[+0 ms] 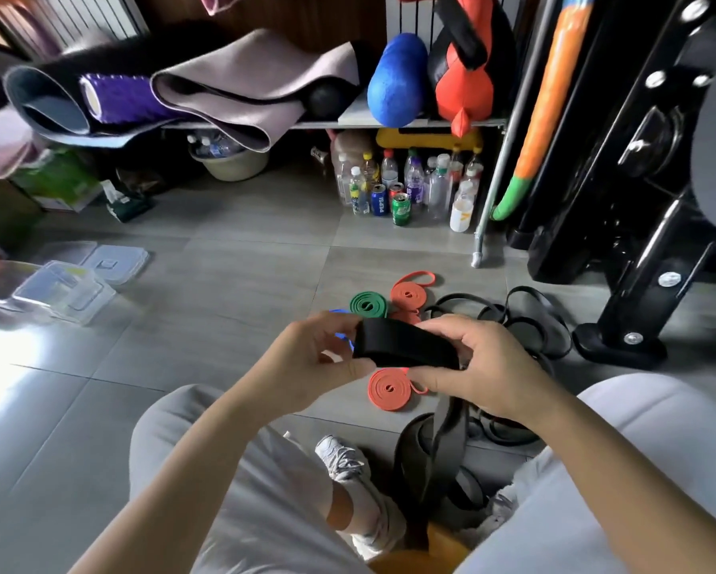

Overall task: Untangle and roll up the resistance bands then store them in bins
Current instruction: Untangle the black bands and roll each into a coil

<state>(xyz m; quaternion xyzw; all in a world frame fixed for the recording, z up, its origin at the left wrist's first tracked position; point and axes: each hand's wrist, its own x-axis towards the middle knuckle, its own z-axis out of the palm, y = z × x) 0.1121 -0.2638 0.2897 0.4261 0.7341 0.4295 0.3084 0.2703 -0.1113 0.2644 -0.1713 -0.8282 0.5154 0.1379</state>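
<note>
- Two hands are working one wide black band: the left hand [319, 358] and the right hand [478, 364] are each pinching an end of the flattened black roll [406, 343], thumbs beneath and fingers on top, holding it above the floor in front of the person's knees.
- Nearest, the unrolled tail [447, 432] of that band is hanging from the right hand down to loose loops on the floor [223, 292] between the legs, so the rolling looks partly done.
- Just beyond the hands, an orange roll [389, 389] is lying finished; farther on, a green roll [368, 304] and another orange roll [409, 295] are sitting side by side, with a bit of blue band [341, 312] showing behind the left fingers.
- To the right, thin black bands [526, 321] are lying tangled.
- Far left, clear bins [64, 290] are waiting, well apart from the rolls.
- Next, I judge, the roll needs turning while the tail feeds in taut and flat.
</note>
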